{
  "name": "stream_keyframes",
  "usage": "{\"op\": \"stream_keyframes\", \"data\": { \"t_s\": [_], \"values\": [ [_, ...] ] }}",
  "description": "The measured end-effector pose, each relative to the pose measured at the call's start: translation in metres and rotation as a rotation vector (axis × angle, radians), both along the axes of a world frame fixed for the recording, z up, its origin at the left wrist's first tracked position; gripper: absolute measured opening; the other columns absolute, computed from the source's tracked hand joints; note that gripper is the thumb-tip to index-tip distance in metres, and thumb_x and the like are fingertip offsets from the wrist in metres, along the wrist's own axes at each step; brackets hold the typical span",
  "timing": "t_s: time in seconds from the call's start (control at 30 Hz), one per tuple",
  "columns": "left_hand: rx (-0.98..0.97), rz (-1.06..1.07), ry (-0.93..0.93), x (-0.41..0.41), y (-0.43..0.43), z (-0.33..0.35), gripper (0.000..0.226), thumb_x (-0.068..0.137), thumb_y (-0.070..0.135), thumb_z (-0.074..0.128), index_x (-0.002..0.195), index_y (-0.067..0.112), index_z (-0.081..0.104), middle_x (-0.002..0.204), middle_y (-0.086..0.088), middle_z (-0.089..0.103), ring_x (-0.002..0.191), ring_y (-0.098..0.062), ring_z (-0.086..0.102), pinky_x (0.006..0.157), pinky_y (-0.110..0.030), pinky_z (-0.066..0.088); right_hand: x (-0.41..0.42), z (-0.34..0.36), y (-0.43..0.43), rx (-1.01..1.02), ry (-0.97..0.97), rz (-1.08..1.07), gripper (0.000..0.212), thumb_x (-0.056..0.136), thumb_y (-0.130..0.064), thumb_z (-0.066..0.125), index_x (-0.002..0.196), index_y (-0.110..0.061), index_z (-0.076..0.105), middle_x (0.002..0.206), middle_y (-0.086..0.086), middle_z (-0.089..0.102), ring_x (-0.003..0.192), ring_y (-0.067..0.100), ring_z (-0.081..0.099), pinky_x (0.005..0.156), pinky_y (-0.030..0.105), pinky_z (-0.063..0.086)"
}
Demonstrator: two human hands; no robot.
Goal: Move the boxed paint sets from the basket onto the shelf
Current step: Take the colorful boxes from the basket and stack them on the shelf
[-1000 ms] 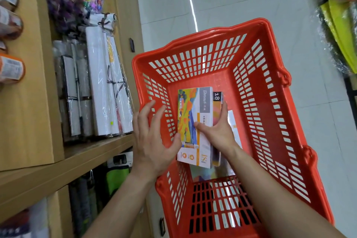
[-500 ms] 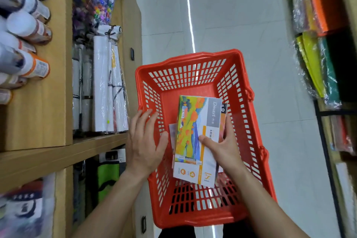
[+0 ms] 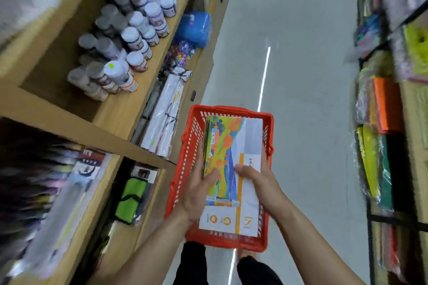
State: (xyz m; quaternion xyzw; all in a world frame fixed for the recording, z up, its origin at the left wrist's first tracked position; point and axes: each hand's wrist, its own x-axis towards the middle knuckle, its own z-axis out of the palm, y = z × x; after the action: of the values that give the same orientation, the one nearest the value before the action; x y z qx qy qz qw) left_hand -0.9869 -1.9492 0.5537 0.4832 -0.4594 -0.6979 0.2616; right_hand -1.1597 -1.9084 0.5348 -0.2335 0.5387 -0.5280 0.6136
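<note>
A boxed paint set [image 3: 234, 146] with a colourful landscape print and a white and orange side is held above the red plastic basket [image 3: 185, 183] on the floor. My left hand [image 3: 199, 192] grips its left edge, thumb on top. My right hand [image 3: 261, 185] holds its right side, thumb pressed on the front. More boxes seem stacked under the top one along its left edge. The basket's inside is mostly hidden by the box. The wooden shelf [image 3: 76, 132] stands to my left.
Paint bottles [image 3: 129, 41] fill an upper shelf compartment. White wrapped rolls [image 3: 164, 113] lean on the shelf below, beside the basket. A green pouch [image 3: 130, 199] hangs lower. Packaged goods [image 3: 382, 122] line the right rack. Grey floor aisle runs ahead.
The box has been lifted up out of the basket and my left hand has closed on its left edge. The view has tilted up, showing more of the shelf.
</note>
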Motion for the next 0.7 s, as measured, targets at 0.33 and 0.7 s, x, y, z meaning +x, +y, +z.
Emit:
{"op": "stream_keyframes", "data": {
  "t_s": [0.33,0.7],
  "values": [
    [-0.116,0.477,0.152,0.053,0.067,0.101,0.064,0.08,0.039,0.076,0.141,0.041,0.056,0.133,-0.005,0.072,0.121,-0.036,0.068,0.097,-0.053,0.057,0.051,0.124,-0.006,-0.215,0.004,0.376,0.057,0.1,-0.014,0.066,0.147,-0.038,0.046,0.131,0.006,0.073,0.109,0.033,0.075,0.08,0.04,0.064],
    [-0.414,0.933,0.049,0.214,0.166,0.199,0.056,0.084,0.029,0.072,0.135,0.048,0.056,0.117,0.004,0.079,0.093,-0.02,0.079,0.064,-0.027,0.06,0.233,0.207,0.053,-0.471,0.17,0.762,0.055,0.096,-0.03,0.061,0.147,-0.046,0.049,0.127,-0.016,0.074,0.108,0.014,0.075,0.08,0.027,0.061]
  ]
}}
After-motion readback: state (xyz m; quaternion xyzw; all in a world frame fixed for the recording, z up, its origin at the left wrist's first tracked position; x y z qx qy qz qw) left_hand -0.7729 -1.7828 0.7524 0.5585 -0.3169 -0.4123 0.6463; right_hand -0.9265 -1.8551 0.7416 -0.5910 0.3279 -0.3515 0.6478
